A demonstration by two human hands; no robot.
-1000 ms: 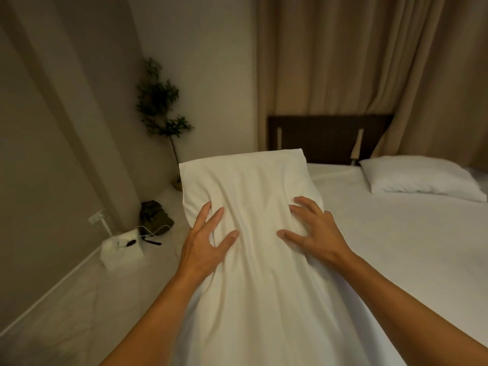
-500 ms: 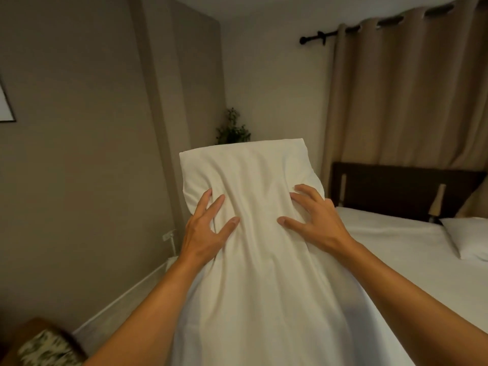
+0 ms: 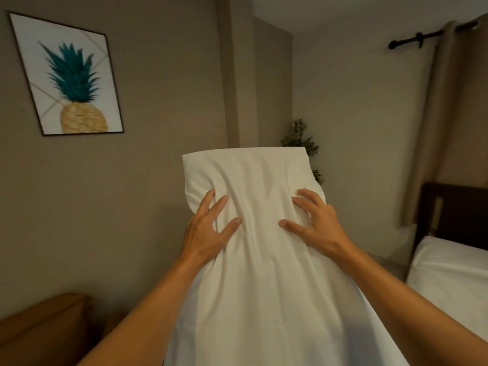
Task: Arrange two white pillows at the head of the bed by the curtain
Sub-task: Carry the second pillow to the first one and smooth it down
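I hold a white pillow (image 3: 258, 273) upright in front of me, its top edge at chest height against the wall. My left hand (image 3: 208, 231) grips its left side with fingers spread into the fabric. My right hand (image 3: 317, 225) grips its right side the same way. The bed (image 3: 454, 273) with its white sheet shows only at the right edge, with the dark headboard (image 3: 459, 210) behind it and the beige curtain (image 3: 449, 122) above. The second pillow is out of view.
A framed pineapple picture (image 3: 68, 75) hangs on the left wall. A brown seat (image 3: 39, 331) sits at the lower left. A small potted tree (image 3: 303, 143) stands in the corner behind the pillow. A black curtain rod (image 3: 422, 38) runs at the upper right.
My view has swung left and upward: the bed and the second pillow slid off to the right, the picture and brown seat came in. Both hands keep the same grip on the pillow.
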